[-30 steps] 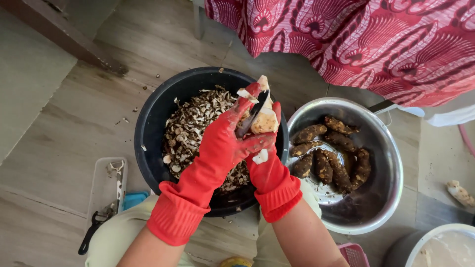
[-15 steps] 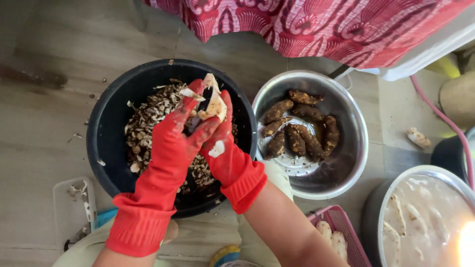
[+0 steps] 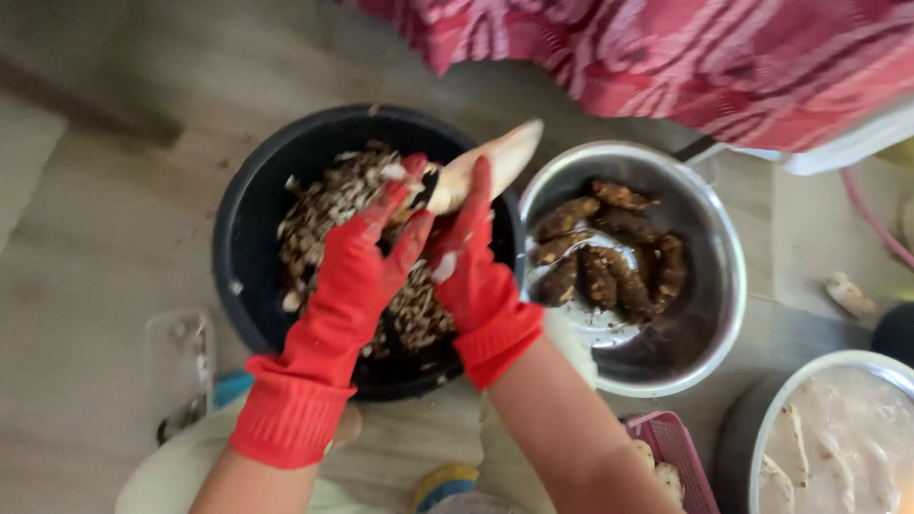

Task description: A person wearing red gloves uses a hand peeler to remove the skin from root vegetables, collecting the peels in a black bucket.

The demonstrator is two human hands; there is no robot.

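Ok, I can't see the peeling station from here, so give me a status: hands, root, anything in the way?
Left hand and right hand, red gloves, both gripping the pale peeled root. Held over black tub of peelings. Steel bowl of unpeeled roots alongside. Nothing in the way.

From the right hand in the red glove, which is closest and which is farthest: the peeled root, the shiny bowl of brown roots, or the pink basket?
Seen from the head camera, from the right hand:
1. Peeled root: held in the hand, over the black tub.
2. Shiny metal bowl of brown roots: just to the right.
3. Pink basket: farthest, bottom right, beside the forearm.
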